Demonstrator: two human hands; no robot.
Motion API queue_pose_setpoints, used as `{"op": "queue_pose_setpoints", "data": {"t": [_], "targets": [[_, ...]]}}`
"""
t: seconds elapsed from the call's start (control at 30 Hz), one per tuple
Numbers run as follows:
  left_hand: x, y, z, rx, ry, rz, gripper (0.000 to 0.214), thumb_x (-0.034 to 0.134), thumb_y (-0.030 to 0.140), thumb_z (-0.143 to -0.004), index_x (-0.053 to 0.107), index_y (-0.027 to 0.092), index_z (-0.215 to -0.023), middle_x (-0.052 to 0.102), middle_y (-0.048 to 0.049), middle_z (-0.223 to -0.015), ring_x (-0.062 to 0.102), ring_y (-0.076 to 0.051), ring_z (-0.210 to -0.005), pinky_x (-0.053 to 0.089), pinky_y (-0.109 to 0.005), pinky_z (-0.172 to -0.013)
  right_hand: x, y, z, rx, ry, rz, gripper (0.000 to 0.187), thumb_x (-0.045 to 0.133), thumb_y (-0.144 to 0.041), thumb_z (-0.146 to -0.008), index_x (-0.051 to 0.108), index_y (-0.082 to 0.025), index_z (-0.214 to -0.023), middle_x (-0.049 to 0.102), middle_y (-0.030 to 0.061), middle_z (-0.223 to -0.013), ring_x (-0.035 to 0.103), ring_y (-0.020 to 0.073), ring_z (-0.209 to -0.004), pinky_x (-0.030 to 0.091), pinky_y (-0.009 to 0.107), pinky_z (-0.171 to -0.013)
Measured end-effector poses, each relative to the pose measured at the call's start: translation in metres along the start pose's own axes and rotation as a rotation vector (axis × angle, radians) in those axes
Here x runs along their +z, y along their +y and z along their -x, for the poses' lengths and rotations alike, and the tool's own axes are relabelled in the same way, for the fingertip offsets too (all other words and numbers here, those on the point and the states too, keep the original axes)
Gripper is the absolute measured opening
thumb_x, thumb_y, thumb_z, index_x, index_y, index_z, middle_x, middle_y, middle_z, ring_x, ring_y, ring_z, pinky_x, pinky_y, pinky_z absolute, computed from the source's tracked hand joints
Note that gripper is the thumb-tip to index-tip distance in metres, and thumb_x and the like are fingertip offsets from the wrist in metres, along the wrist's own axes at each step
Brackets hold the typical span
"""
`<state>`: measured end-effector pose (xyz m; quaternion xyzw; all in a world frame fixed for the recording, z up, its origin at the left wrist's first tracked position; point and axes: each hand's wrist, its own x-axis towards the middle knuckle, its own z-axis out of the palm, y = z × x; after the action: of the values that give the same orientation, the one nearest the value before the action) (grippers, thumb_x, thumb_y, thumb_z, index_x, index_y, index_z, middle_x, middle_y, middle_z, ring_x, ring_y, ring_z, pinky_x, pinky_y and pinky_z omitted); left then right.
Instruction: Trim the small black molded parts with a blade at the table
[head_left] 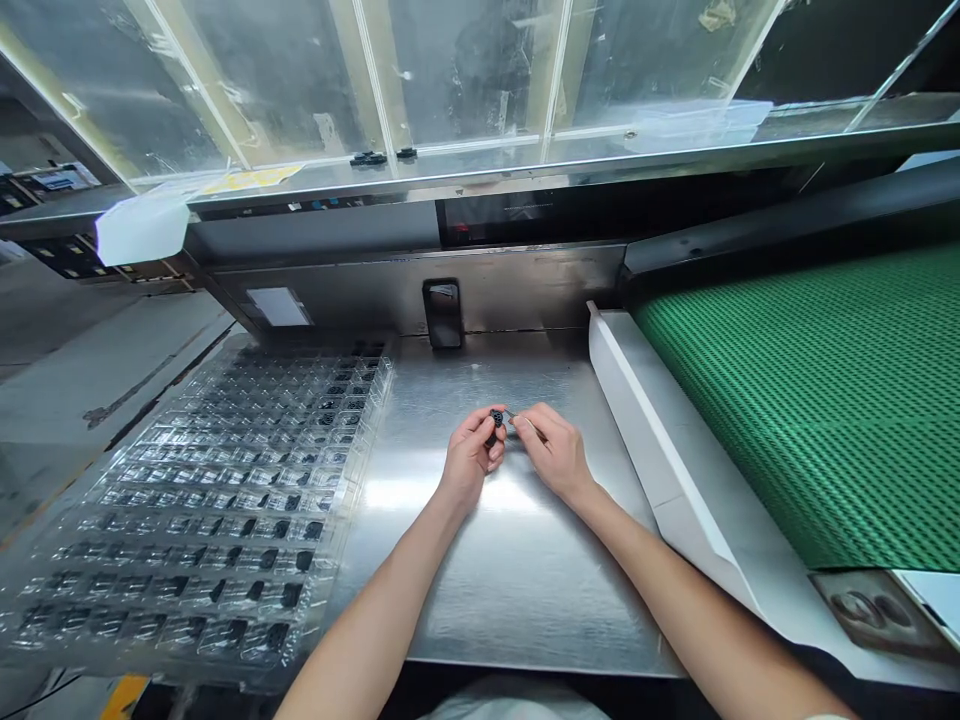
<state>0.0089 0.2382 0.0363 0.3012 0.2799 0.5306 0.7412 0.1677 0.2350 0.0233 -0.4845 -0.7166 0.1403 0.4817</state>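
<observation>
A shiny metal counter [525, 590] lies between a clear plastic tray [346, 495] and a green conveyor belt [765, 400], a phone [444, 315] propped behind. Above it, the left hand [469, 455] pinches a small black part [496, 418], long axis roughly upright, round end up. The right hand [555, 450] grips a thin tool [513, 414] pointing leftward at it.

From my remote seat I see the left hand [469, 455] pinching a small black part [497, 418] above a bare metal worktop [480, 590], while the right hand [555, 450] holds a slim tool [511, 413], mostly hidden by its fingers, close to that part. Left of them I have a clear plastic tray [367, 432] with black pieces in its pockets; to the right, a white rail [660, 455] edges a green conveyor belt [810, 400], and a dark phone-like slab [444, 318] leans at the back.
</observation>
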Motion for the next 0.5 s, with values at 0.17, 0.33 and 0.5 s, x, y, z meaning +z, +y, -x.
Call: {"op": "queue_pose_setpoints", "data": {"t": [0.17,0.33,0.5], "targets": [[0.0008,-0.0002,0.0009,0.033,-0.007,-0.001,0.05,0.088,0.04,-0.074,0.069,0.015,-0.113,0.057,0.0003,-0.076,0.042,-0.005,-0.052,0.026,-0.017,-0.044,0.0026,0.0028,0.0017,0.005,-0.071,0.08,0.052,0.041,-0.054,-0.111,0.069,-0.021,-0.082,0.06,0.0023,-0.075,0.054,0.0168,-0.068,0.037,0.029,-0.063],[0.0003,-0.0002,0.0011,0.05,-0.006,-0.004,0.049,0.088,0.039,-0.075,0.07,0.015,-0.113,0.057,0.0001,-0.075,0.042,-0.005,-0.052,0.027,-0.017,-0.044,0.0036,0.0043,0.0025,0.003,-0.074,0.083,0.054,0.041,-0.056,-0.111,0.067,-0.021,-0.08,0.06,0.0014,-0.071,0.053,0.0164,-0.065,0.035,0.029,-0.063],[0.0002,0.0006,0.001,0.037,-0.015,0.011,0.049,0.089,0.039,-0.075,0.071,0.014,-0.112,0.056,0.0002,-0.074,0.041,-0.005,-0.052,0.027,-0.017,-0.045,0.003,0.0043,0.0025,-0.011,-0.058,0.118,0.053,0.042,-0.056,-0.11,0.065,-0.021,-0.078,0.06,0.0009,-0.07,0.053,0.0158,-0.063,0.032,0.029,-0.061]]}}
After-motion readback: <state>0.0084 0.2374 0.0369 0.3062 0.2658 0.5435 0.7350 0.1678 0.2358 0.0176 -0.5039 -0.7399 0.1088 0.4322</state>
